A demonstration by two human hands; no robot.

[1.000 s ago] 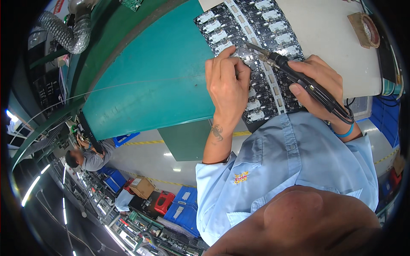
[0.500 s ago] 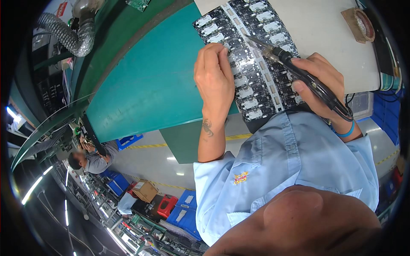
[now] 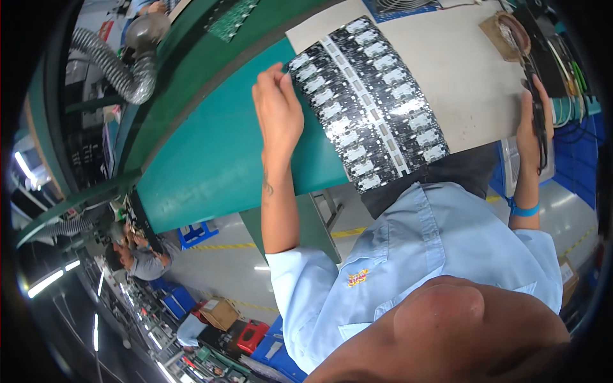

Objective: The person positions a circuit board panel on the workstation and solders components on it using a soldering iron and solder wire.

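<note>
Pulling apart now: both hands have left the middle of the circuit board panel [image 3: 367, 102]. Left hand [image 3: 276, 112] has slid out to the panel's far left corner, fingertips pinched on the edge there. Right hand [image 3: 533, 124] has swung off to the right edge of the tabletop [image 3: 460, 83], closed around the black soldering iron [image 3: 535, 96], which now points up toward the sponge holder [image 3: 507, 35] instead of at the board.

Versus a second ago: the iron tip was down on the panel, with the left hand pressed flat beside it mid-board. Neither holds now. My read is that soldering on that spot has stopped and the panel is being handled by its corner.

Panel lies diagonally, partly on the grey mat and partly on the green tabletop, near end overhanging toward the person's blue shirt [image 3: 434, 255]. View has also tilted: more of the grey flexible duct [image 3: 115, 64] and a green board [image 3: 233, 16] at top left shows.
</note>
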